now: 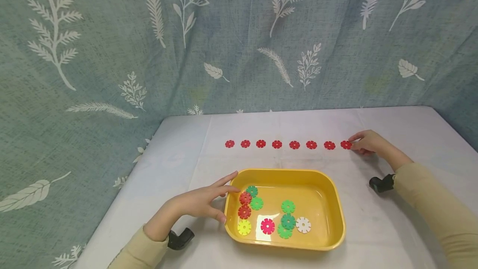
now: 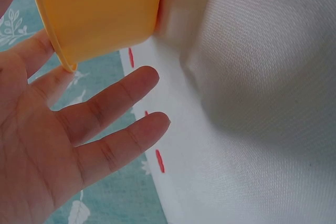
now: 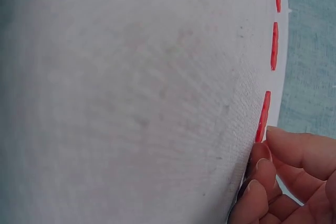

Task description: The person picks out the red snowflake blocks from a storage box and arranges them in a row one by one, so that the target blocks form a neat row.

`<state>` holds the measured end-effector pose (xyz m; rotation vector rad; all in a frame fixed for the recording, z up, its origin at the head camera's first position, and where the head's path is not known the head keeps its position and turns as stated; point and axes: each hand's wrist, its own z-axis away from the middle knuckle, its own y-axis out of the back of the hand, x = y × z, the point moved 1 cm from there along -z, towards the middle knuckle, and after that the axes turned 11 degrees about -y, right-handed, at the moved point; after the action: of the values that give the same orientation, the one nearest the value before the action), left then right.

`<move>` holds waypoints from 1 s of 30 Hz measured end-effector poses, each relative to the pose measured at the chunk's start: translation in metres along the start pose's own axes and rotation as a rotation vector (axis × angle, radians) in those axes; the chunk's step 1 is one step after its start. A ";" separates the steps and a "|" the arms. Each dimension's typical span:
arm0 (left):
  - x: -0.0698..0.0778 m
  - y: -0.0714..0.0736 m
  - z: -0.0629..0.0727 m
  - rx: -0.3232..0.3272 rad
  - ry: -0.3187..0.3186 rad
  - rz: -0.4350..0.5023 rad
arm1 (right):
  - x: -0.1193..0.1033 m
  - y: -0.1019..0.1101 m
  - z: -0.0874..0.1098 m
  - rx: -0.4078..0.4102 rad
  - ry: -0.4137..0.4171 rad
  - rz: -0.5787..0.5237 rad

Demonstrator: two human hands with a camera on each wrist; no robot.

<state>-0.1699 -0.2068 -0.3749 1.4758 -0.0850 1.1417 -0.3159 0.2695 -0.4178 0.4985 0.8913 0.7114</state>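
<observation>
My right hand (image 1: 367,142) is at the right end of a row of red notched plastic discs, pinching the edge of the last red disc (image 1: 345,145) between thumb and fingers. In the right wrist view, the fingertips (image 3: 270,136) meet at the near end of this disc (image 3: 264,113), which lies flat on the white cloth. At the left side of a yellow tray (image 1: 285,247), my left hand (image 1: 199,201) has its fingers spread, some touching the rim. Two of its fingers (image 2: 118,95) extend straight beside the tray wall in the left wrist view.
Inside the tray lie several notched discs: red, a pink-red one (image 1: 267,226), green (image 1: 288,206), a yellow one (image 1: 244,227) and a white one (image 1: 303,225). More red discs (image 1: 276,144) run leftward in a spaced line behind the tray. A leaf-patterned curtain (image 1: 239,53) hangs behind the table.
</observation>
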 end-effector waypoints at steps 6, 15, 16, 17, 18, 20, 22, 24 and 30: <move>0.001 0.000 0.000 0.001 0.000 -0.003 | -0.001 0.002 0.004 -0.012 0.013 -0.008; 0.000 0.000 0.000 0.001 -0.002 0.004 | -0.009 0.016 0.024 0.008 0.088 -0.009; 0.000 0.000 0.000 0.000 -0.004 0.003 | -0.011 0.016 0.027 0.015 0.102 -0.005; 0.000 0.000 0.000 -0.001 -0.006 0.001 | -0.014 0.017 0.030 0.022 0.117 -0.008; 0.000 0.000 0.000 -0.001 -0.007 -0.001 | -0.016 0.018 0.033 0.028 0.137 -0.010; 0.000 0.000 0.000 -0.002 -0.009 -0.003 | -0.022 0.018 0.039 0.044 0.178 -0.016; -0.001 0.000 0.000 -0.002 -0.008 -0.004 | -0.029 0.016 0.047 0.061 0.219 -0.023; -0.001 0.000 0.001 -0.002 -0.005 -0.005 | -0.038 0.014 0.056 0.076 0.254 -0.025; 0.000 0.000 0.001 -0.001 0.000 -0.010 | -0.065 0.000 0.089 0.069 0.351 -0.028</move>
<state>-0.1692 -0.2076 -0.3744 1.4735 -0.0780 1.1335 -0.2696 0.2128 -0.3354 0.4279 1.2523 0.7573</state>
